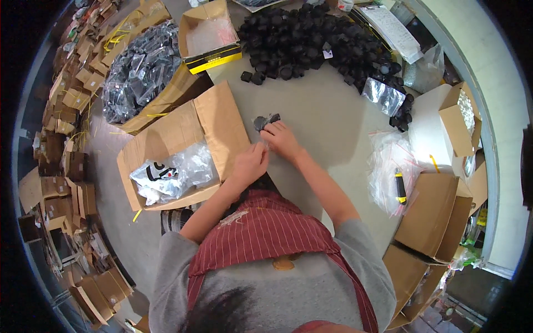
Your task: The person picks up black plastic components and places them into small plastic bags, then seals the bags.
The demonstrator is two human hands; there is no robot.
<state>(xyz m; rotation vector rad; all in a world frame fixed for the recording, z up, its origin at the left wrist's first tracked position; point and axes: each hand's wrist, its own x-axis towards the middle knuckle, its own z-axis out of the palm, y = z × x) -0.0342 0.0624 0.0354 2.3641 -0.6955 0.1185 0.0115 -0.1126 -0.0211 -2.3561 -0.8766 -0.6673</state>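
Working at frame centre on the grey table: right hand curling its fingers onto a small dark part in a clear bag, lying just above and slightly left of the knuckles, touching the fingertips. Long axis of that part running roughly left to right. Left hand sitting just below and left, fingers bent and seeming to pinch the bag's lower edge; grip not fully showing. Right hand being the nearer of the 2.

Heaping across the upper middle: a pile of black parts, loose on the table. Standing open at left centre: a cardboard box holding crumpled clear bags. At upper left, another carton brimming with bagged dark parts. Lying at right: a yellow-handled knife on clear bags.
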